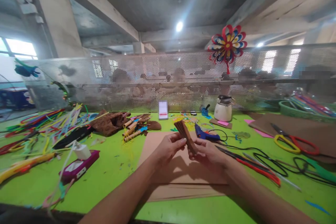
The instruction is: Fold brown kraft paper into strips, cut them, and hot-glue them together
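Cluttered green table (112, 182) before a perforated metal screen (147, 77).

Bare tabletop (110, 182) lies open between the purple power strip (80, 165) and the cardboard (157, 192). To the right, scissors (249, 164) and looping black cable (267, 161) stand in the way; ahead, the blue glue gun (208, 135) blocks, and the mesh screen (147, 94) closes the back.

Both hands, left (170, 147) and right (207, 151), hold a pleated brown strip (186, 135) above brown sheets (189, 171) on a green bench (110, 196).
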A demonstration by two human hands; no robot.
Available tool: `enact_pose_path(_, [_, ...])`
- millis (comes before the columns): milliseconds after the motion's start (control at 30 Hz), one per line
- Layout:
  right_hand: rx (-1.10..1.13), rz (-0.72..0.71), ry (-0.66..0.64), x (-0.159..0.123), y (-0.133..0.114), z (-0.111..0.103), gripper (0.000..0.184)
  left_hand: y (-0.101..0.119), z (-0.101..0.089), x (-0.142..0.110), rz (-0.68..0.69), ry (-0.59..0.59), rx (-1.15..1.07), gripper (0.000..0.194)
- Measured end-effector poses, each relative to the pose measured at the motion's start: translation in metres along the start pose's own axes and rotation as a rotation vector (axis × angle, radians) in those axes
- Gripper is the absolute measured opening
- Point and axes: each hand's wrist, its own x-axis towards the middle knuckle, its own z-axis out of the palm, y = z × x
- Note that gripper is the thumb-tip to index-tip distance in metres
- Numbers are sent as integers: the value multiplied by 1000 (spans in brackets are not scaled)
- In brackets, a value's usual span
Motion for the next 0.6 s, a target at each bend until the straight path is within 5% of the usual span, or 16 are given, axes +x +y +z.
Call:
enact_pose_path(233, [-32,54,-14,-8,8,5,33,-2,7,-10,-66,-83,-24,32])
enact_pose_path(333, [-243,37,-6,-9,6,1,34,0,9,-13,-75,-81,-51,32])
enact_pose_path(467, [-724,-180,122,-8,-4,-14,41,2,7,-12,-88,-104,-94,30])
enact_pose_path(600, [-900,-373,207,-11,-17,-21,25,1,5,-12,-195,-159,-105,34])
